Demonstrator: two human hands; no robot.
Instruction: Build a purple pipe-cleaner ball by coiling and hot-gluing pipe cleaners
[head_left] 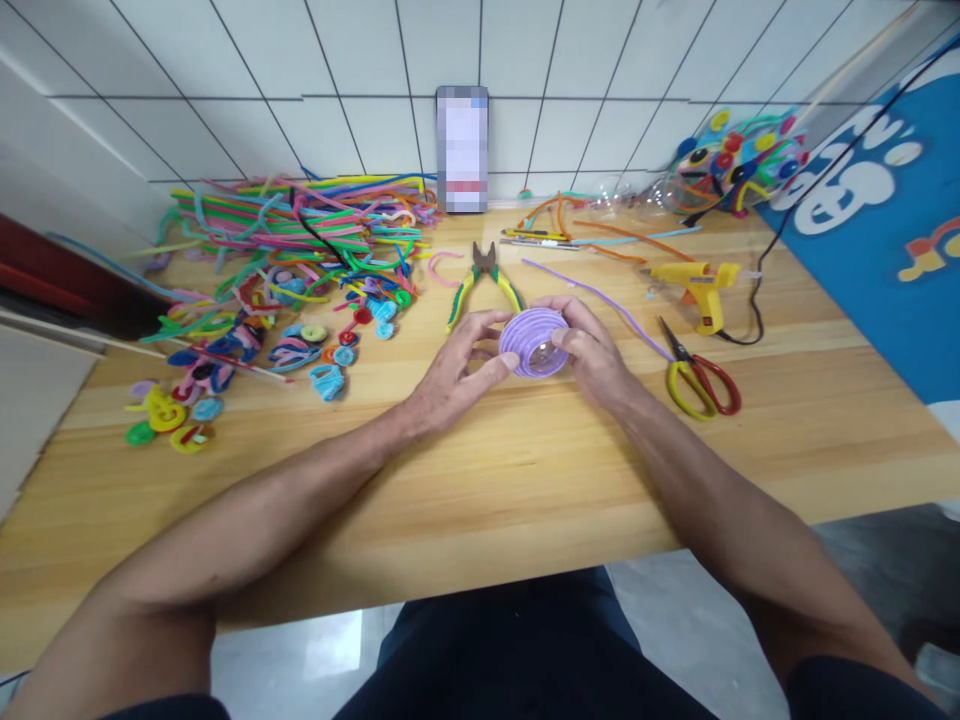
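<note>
Between my two hands is a clear ball wrapped in purple pipe cleaner [529, 324], its coils running round and round, with a bare see-through patch facing me. My left hand [466, 362] grips its left side, thumb in front and fingers behind. On the right side, my right hand [589, 350] holds it with the thumb on the near face and the fingers over the top. Just beyond lie pliers [486, 262] with green and yellow handles, jaws pointing away. A loose purple pipe cleaner [600, 298] stretches from behind my right hand to the scissors [694, 375].
A yellow glue gun [701, 293] with a black cord stands at right. Pipe cleaners [300, 225] are heaped at back left, with small coiled pieces [328, 380] nearer. A phone [462, 150] leans on the tiled wall. A decorated clear figure [742, 160] sits at back right.
</note>
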